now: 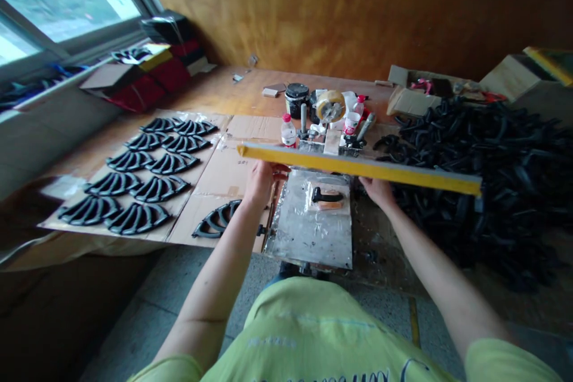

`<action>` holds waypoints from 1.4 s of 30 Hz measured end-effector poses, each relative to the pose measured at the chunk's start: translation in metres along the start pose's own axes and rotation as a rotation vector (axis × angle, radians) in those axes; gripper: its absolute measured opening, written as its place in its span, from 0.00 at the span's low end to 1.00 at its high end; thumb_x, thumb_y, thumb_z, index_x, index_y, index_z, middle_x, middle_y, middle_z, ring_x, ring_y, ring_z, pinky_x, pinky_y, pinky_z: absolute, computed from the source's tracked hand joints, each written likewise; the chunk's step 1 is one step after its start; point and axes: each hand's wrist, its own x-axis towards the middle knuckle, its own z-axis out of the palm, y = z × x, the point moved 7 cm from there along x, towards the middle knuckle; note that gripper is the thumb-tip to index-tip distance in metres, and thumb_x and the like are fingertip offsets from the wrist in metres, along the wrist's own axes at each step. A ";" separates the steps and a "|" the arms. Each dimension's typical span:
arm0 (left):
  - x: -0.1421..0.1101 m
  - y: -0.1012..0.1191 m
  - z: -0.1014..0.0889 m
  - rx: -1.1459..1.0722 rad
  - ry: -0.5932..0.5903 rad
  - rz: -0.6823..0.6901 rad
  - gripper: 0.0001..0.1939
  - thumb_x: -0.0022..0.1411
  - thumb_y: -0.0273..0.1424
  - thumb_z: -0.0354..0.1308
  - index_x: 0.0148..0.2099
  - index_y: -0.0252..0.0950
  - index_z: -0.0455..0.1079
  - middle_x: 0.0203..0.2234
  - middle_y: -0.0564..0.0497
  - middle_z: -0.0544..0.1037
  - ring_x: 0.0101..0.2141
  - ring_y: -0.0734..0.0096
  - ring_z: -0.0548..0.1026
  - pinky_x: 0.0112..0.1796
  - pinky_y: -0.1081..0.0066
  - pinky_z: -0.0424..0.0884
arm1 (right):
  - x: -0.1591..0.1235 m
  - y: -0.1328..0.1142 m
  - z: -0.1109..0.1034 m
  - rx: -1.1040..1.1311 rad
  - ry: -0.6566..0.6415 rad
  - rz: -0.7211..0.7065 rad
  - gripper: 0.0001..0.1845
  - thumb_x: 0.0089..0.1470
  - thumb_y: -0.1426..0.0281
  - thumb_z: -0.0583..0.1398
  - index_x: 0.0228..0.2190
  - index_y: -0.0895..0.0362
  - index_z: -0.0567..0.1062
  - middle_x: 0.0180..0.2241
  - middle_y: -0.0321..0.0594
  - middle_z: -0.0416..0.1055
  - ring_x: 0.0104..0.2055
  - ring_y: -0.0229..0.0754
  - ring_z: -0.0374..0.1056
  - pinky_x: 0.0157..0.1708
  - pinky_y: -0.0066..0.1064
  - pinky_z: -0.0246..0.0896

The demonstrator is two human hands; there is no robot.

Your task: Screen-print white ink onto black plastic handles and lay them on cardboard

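Observation:
A long yellow bar (358, 166) with a pale top edge, which looks like the side of a frame seen edge-on, spans the space above a metal plate (308, 236). My left hand (264, 180) is closed at its underside, left of the plate, the fingertips partly hidden. Right of the plate, my right hand (376, 189) also grips the bar from below, its upper part covered by it. On the plate, a small black curved piece (327, 196) rests in a pale holder. Near my left forearm lies a black fan-shaped piece (215, 219) on cardboard.
Rows of black fan-shaped pieces (136, 219) lie on cardboard (201, 179) at left. A large heap of black parts (483, 191) covers the right side. Behind the bar are clamps (304, 122), a tape roll (330, 106), a black tub (296, 99) and a red-capped bottle (288, 131).

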 end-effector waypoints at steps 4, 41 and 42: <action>-0.001 -0.008 0.002 -0.015 0.088 -0.029 0.31 0.63 0.55 0.44 0.49 0.35 0.71 0.31 0.48 0.78 0.28 0.74 0.75 0.27 0.76 0.69 | -0.045 -0.039 0.057 -0.074 -0.175 -0.304 0.23 0.53 0.64 0.65 0.51 0.56 0.74 0.43 0.45 0.75 0.48 0.48 0.67 0.49 0.37 0.60; -0.171 -0.192 -0.338 0.614 0.552 -0.812 0.32 0.65 0.55 0.35 0.32 0.36 0.68 0.18 0.47 0.76 0.18 0.67 0.74 0.25 0.69 0.70 | -0.104 -0.350 0.306 -0.236 -0.676 -0.685 0.16 0.63 0.60 0.54 0.45 0.53 0.76 0.42 0.46 0.75 0.50 0.50 0.61 0.48 0.41 0.56; -0.168 -0.188 -0.340 0.700 0.506 -0.830 0.33 0.66 0.54 0.33 0.32 0.36 0.69 0.19 0.47 0.77 0.19 0.66 0.75 0.27 0.68 0.70 | -0.104 -0.350 0.307 -0.234 -0.678 -0.672 0.16 0.63 0.60 0.54 0.44 0.53 0.77 0.41 0.47 0.75 0.49 0.50 0.61 0.47 0.40 0.56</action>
